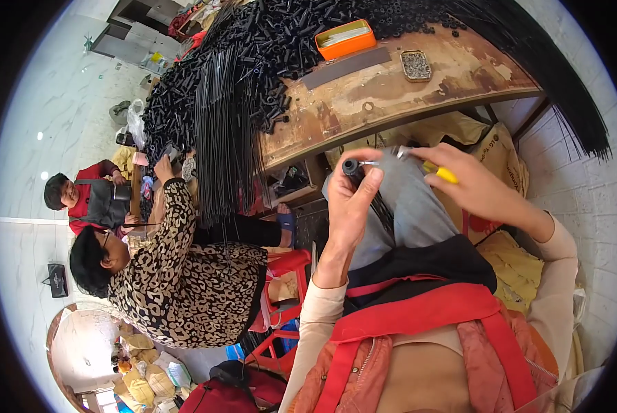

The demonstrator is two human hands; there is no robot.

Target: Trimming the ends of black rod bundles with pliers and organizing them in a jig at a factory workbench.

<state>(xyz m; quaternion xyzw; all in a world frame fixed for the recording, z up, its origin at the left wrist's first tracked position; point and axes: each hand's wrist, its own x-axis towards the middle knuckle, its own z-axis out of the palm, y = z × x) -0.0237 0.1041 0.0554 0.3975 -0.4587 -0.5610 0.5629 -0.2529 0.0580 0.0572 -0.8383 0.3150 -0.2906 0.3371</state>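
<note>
My left hand (350,206) is closed around a black tubular handle (350,166), its round hollow end facing up beside my thumb. Thin black rods (384,215) run down below that hand, over my lap. In my right hand (470,180) is a yellow-handled metal tool (446,174) that looks like pliers; the fingers cover much of it. The tool's metal end is close to the black handle, and a thin silvery piece (369,163) lies between them. Whether the tool grips that piece, I cannot tell.
Ahead stands a wooden workbench (322,127) with a heap of black tubular parts (246,34), an orange box (345,40), a small tray (415,65) and bundled black rods (219,131). A person in a leopard-print top (191,282) sits left; another (91,196) is beyond.
</note>
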